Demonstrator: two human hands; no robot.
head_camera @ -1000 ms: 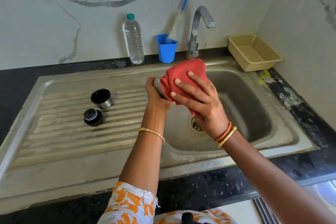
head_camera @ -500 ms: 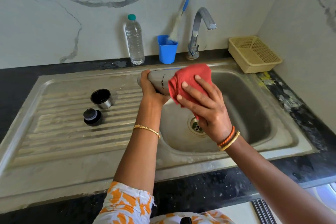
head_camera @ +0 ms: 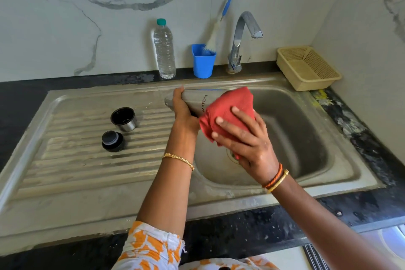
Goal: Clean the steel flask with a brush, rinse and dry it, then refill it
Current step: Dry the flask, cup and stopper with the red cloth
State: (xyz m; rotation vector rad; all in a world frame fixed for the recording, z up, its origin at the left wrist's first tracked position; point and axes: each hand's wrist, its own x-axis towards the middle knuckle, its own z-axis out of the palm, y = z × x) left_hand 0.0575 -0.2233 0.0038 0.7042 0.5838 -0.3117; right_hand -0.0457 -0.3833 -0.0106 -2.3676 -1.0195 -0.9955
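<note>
The steel flask (head_camera: 197, 99) lies sideways above the sink's left rim, its neck pointing left. My left hand (head_camera: 183, 107) grips it near the neck. My right hand (head_camera: 243, 138) presses a red cloth (head_camera: 230, 108) around the flask's right end, which the cloth hides. On the ribbed drainboard to the left stand the flask's steel cup (head_camera: 123, 119), open side up, and its black stopper (head_camera: 112, 140). A blue-handled bottle brush (head_camera: 221, 17) leans in a blue cup (head_camera: 203, 60) by the wall. A capped water bottle (head_camera: 164, 50) stands left of that cup.
The steel sink basin (head_camera: 302, 138) lies under my hands, its drain partly hidden by my right hand. The tap (head_camera: 242, 39) rises behind the basin, no water running. A beige plastic basket (head_camera: 306, 68) sits at the back right corner on the dark counter (head_camera: 361, 133).
The flask has swung from steeply tilted to nearly level, neck moving left. The cloth in my right hand has slid toward the flask's right end, uncovering more steel body.
</note>
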